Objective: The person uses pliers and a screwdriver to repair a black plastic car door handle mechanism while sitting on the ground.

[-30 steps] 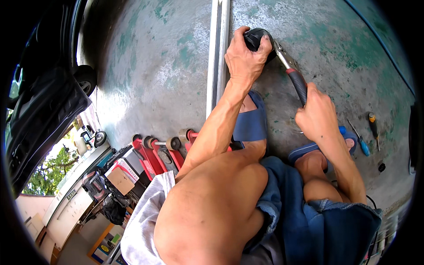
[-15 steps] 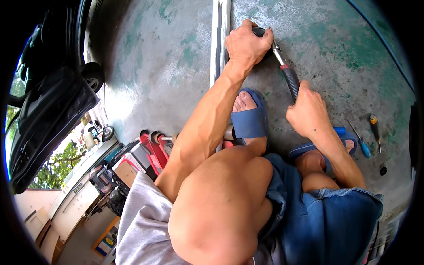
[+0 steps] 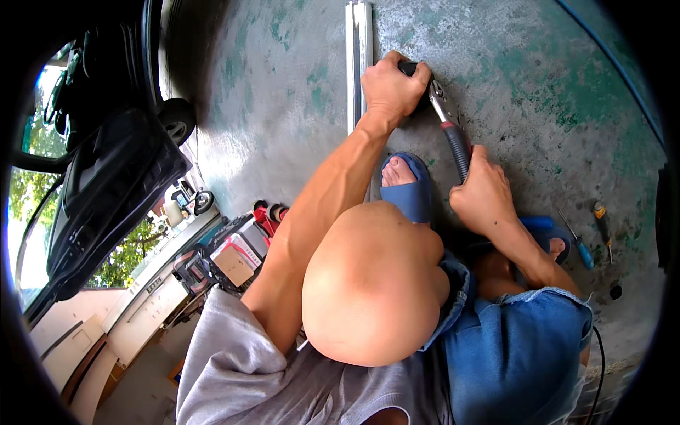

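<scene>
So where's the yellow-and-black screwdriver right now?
In the head view, the yellow-and-black screwdriver lies on the floor toward the right edge, just right of the blue-handled screwdriver and farther right than the right hand.

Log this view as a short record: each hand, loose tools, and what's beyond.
Left hand: gripping a black part, mostly hidden
Right hand: holding a plier-like tool by its grip
Tool's head: at the black part; contact unclear
Loose tools: blue screwdriver, yellow-and-black screwdriver
Beside left hand: pale metal rail
Upper left: dark vehicle
</scene>
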Demonstrator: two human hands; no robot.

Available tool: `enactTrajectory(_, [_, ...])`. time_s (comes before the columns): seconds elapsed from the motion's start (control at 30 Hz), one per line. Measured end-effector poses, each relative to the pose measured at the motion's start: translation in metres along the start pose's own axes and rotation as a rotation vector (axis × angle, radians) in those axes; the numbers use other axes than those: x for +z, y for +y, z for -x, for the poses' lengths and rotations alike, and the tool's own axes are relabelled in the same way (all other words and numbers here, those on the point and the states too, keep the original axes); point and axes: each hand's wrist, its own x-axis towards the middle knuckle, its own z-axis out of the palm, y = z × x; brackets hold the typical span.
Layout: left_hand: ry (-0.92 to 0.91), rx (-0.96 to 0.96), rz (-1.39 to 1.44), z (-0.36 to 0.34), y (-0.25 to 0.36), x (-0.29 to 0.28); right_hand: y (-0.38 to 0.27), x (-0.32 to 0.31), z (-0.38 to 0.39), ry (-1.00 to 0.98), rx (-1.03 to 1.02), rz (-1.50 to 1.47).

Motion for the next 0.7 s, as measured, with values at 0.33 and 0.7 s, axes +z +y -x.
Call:
enactTrajectory(0.33, [-0.118, 0.027, -0.103, -0.008, -0.004, -0.002, 0.009, 0.0, -0.012, -0.087, 0.032, -0.108])
enactTrajectory(0.7, [-0.097, -0.021, -0.099, -0.007, 0.001, -0.001, 0.035, 0.017, -0.022, -0.04, -0.058, -0.2])
